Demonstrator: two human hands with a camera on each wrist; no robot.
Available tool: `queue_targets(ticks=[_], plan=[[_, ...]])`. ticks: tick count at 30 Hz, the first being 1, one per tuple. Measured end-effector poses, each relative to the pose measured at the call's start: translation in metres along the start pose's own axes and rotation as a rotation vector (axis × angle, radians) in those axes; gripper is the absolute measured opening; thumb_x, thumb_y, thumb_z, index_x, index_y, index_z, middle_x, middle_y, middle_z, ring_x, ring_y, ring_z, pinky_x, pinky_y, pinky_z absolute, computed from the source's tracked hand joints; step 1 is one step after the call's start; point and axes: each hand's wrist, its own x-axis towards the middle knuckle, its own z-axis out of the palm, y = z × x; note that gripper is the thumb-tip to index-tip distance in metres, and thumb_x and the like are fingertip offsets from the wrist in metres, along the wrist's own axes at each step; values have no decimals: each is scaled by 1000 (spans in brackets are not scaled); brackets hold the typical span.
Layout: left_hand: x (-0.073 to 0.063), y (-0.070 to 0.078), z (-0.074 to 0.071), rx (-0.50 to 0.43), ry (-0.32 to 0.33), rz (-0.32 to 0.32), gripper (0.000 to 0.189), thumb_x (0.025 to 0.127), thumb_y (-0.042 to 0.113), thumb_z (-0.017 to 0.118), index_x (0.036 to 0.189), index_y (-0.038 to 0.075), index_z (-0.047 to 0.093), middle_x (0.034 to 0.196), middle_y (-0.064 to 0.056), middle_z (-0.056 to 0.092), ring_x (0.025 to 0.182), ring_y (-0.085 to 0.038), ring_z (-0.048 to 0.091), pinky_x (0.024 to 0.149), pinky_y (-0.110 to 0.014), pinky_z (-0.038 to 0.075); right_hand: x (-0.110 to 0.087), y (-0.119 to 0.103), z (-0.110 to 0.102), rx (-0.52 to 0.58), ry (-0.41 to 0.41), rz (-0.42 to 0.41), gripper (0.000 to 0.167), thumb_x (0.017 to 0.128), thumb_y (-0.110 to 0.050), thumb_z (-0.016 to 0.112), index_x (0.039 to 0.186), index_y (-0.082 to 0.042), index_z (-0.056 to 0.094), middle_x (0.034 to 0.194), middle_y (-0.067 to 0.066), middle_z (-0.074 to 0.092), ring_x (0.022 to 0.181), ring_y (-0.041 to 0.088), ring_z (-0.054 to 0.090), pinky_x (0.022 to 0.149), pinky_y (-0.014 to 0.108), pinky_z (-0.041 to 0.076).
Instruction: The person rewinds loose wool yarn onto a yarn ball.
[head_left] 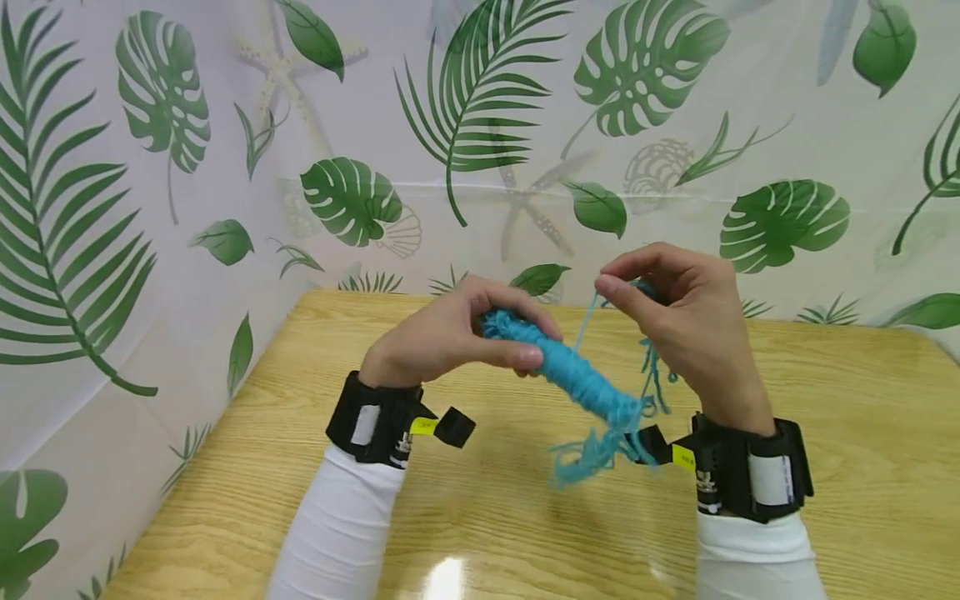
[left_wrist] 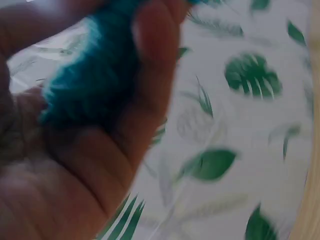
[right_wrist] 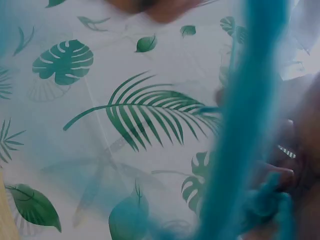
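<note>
A wound bundle of light blue yarn (head_left: 577, 375) is held above the table, sloping down to the right, with loose loops and ends (head_left: 588, 458) dangling from its lower end. My left hand (head_left: 457, 329) grips the upper end, thumb on the near side and fingers behind. Up and to the right, my right hand (head_left: 686, 321) pinches a taut yarn strand (head_left: 586, 325) that runs down to the bundle. More yarn hangs below the right palm. In the left wrist view the bundle (left_wrist: 95, 70) lies between thumb and fingers. Blurred yarn (right_wrist: 245, 115) crosses close to the right wrist camera.
Beneath both hands is a wood-grain table (head_left: 480, 500). A white cloth with green leaf prints (head_left: 480, 208) hangs behind it and along the left side. Each wrist wears a black strap with a small camera.
</note>
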Motion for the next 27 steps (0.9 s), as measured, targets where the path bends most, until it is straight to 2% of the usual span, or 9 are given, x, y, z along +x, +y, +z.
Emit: queue_targets(ticks=[4, 8, 11, 15, 18, 21, 23, 25, 27], plan=[[4, 0, 7, -394, 209, 170, 28, 90, 19, 82, 112, 5, 73, 108, -14, 59, 86, -21, 66, 85, -30, 55, 0, -3, 5, 5, -148, -4, 11, 92, 6, 72, 102, 0, 74, 89, 4, 70, 62, 16, 57, 57, 24, 44], [8, -4, 10, 86, 472, 40, 22, 95, 4, 73, 116, -4, 70, 110, -13, 63, 85, -16, 63, 81, -26, 54, 0, -12, 13, -25, -149, -71, 13, 92, 7, 71, 97, -3, 75, 88, 3, 70, 58, 15, 54, 54, 26, 42], [5, -3, 7, 330, 326, -60, 20, 94, 3, 73, 113, -3, 73, 102, -12, 68, 81, -19, 62, 75, -30, 54, -1, -12, 12, -35, -37, -53, 11, 92, 7, 72, 99, -1, 75, 91, 4, 71, 58, 15, 56, 57, 24, 45], [-1, 1, 0, -132, 79, 14, 24, 89, 17, 82, 107, 3, 74, 96, -15, 63, 77, -24, 64, 74, -31, 55, -2, -9, 5, -33, -8, 33, 9, 93, 6, 71, 100, 1, 74, 88, 2, 69, 58, 13, 57, 57, 24, 44], [2, 1, 2, -392, 158, 119, 29, 88, 23, 84, 108, 5, 74, 101, -14, 59, 79, -20, 64, 77, -27, 55, -2, -12, 6, -2, -109, 41, 9, 93, 5, 71, 98, -1, 74, 82, 3, 67, 52, 14, 50, 49, 28, 39], [7, -1, 8, -121, 402, 147, 25, 92, 11, 79, 113, -1, 72, 104, -13, 62, 81, -16, 65, 79, -26, 56, -2, -16, 11, 29, -161, 0, 9, 94, 4, 71, 98, -4, 74, 79, 7, 65, 47, 16, 43, 45, 31, 36], [7, -2, 9, 160, 481, 46, 20, 95, 5, 73, 113, -4, 71, 101, -12, 66, 80, -16, 65, 76, -28, 55, -1, -16, 14, 35, -130, -14, 9, 94, 3, 71, 99, -3, 75, 78, 9, 64, 46, 17, 42, 44, 31, 36], [5, -1, 8, 286, 432, -39, 18, 95, 2, 71, 112, -6, 72, 95, -12, 69, 77, -16, 64, 72, -29, 55, -1, -12, 13, 14, -72, -2, 8, 95, 1, 71, 101, -2, 74, 80, 9, 65, 47, 17, 43, 45, 29, 36], [2, 1, 5, 153, 301, -69, 15, 95, 1, 70, 108, -4, 73, 91, -13, 68, 75, -18, 65, 71, -29, 55, 0, -7, 10, 17, -21, 37, 8, 95, -1, 71, 103, -1, 74, 84, 7, 67, 50, 15, 49, 49, 26, 40]])
